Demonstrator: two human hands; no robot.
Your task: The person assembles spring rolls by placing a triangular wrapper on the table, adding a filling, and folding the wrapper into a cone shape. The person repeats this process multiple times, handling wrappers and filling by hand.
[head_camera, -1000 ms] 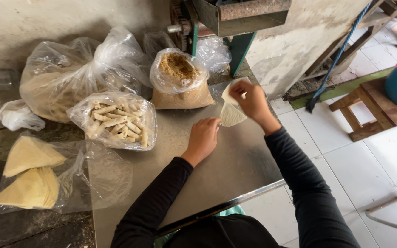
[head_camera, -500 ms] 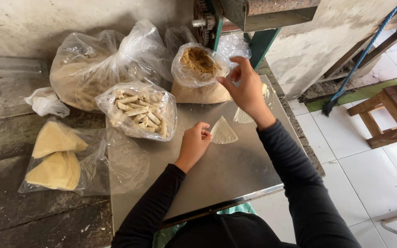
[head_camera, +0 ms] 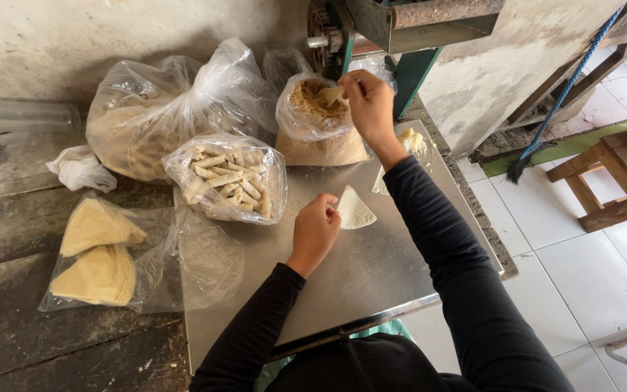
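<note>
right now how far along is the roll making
Done: a clear bag of finished rolls sits on the steel sheet. In hand: the left hand holds a folded wrapper flat, and the right hand dips a scoop into the bag of brown filling. Left: this wrapper is unfilled, and folded wrappers wait in the bag at left.

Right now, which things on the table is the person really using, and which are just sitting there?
In use:
- left hand on the folded wrapper
- right hand with a spoon in the bag of filling
- metal sheet

Just sitting there:
- bag of rolls
- big bag
- stacked wrappers
- crumpled white bag
</note>
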